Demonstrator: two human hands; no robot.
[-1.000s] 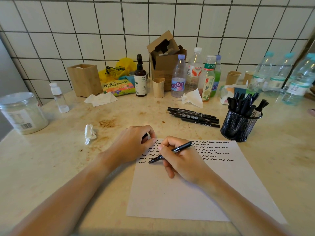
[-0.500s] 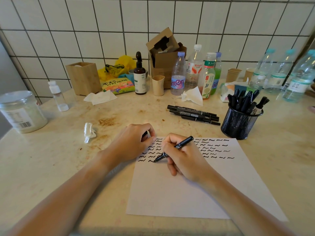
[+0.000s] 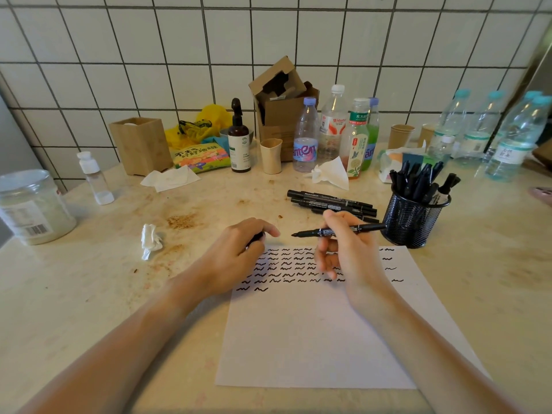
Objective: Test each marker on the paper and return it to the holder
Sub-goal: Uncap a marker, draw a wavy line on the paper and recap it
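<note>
Two hands work: right hand (image 3: 351,252) pinches an uncapped black marker (image 3: 337,232) level, left hand (image 3: 239,252) grips its cap (image 3: 257,236).

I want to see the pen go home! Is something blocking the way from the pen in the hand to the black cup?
Nothing visible blocks it. The right hand holds the uncapped marker up off the paper, its back end close to the mesh holder. The loose markers lie behind that path. The holder is already crowded.
</note>
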